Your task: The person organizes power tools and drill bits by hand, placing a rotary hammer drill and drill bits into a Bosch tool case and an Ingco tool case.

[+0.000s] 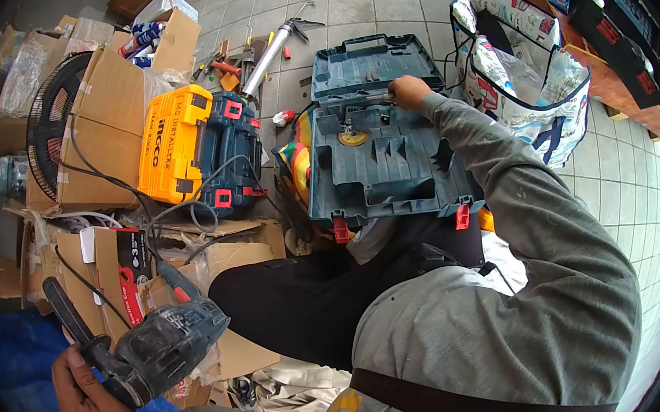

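Observation:
My left hand [97,399] is closed around the front end of a dark angle grinder [169,343] with a black side handle [67,310], held at the lower left. In front of my knees an open blue-grey tool case [342,168] lies with its lid [368,69] folded back. My right hand [412,91] reaches over the case near the hinge, fingers curled; what they hold is too small to make out. A yellow disc [352,137] sits in a case compartment beside that hand. Two red latches, one of them this latch [341,230], hang at the case's front.
An orange case [175,146] and another blue case [228,152] stand left of the open one. Beyond lie a caulking gun [274,55] and loose tools. A patterned bag [521,73] is at the right. Cardboard boxes [108,125] and a black fan guard [56,126] crowd the left.

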The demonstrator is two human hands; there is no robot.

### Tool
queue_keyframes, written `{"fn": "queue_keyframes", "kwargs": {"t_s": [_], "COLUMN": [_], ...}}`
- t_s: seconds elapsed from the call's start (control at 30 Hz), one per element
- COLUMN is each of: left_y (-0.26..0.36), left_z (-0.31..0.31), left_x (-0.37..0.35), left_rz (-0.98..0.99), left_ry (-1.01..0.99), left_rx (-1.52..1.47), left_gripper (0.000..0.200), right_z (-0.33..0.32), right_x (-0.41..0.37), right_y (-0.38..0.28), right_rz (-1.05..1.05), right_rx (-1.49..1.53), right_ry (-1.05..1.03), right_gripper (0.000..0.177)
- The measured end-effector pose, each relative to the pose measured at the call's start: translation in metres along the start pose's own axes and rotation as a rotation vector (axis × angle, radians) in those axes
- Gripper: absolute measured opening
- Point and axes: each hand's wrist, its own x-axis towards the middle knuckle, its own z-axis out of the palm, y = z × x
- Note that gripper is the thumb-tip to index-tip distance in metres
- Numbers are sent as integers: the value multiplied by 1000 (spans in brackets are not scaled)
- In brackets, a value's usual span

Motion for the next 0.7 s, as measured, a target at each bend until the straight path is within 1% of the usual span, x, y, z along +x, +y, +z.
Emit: {"fn": "queue_keyframes", "kwargs": {"t_s": [0.17, 0.23, 0.3, 0.33, 0.37, 0.4, 0.43, 0.5, 0.53, 0.57, 0.6, 0.63, 0.67, 0.7], "left_y": [1, 1, 1, -1, -4, -6, -6, -6, -4, 0, 3, 0, -6, -11], "left_z": [0, 0, 1, 1, 2, 3, 4, 6, 4, 3, 3, 0, -5, -12], "left_x": [1, 1, 0, 0, -1, -3, -4, -6, -9, -10, -9, -10, -13, -18], "left_rz": [-18, -16, -33, -35, -57, -81, -89, -29, -34, -90, -142, -136, -141, -146], "left_ry": [-6, -14, -1, -2, 52, 106, 108, 196, 196, 218, 239, 236, 269, 305], "left_rx": [-29, -32, -65, -64, -68, -71, -67, -53, -46, -40, -37, -38, -47, -54], "left_gripper": [35, 35, 32, 32, 32, 32, 32, 34, 34, 34, 34, 34, 37, 44], "right_z": [3, -1, 0, 3, 6, 3, -4, -17, -26, -39, -55, -70, -82, -87], "right_x": [0, -2, -3, -3, -4, -3, -2, -3, -5, -16, -34, -50, -72, -90], "right_y": [24, 24, 23, 22, 20, 12, -2, -41, -67, -101, -140, -177, -217, -253], "right_rz": [9, 10, 8, -6, -21, -26, -59, -161, -227, -300, -393, -562, -634, -770], "right_rx": [19, 13, 9, 16, 23, 23, 106, 277, 364, 459, 616, 670, 815, 887], "right_ry": [14, 16, 14, 74, 132, 130, 139, 163, 186, 245, 276, 292, 264, 301], "right_gripper": [25, 27, 28, 29, 30, 30, 30, 29, 28, 29, 31, 34, 35, 40]}}
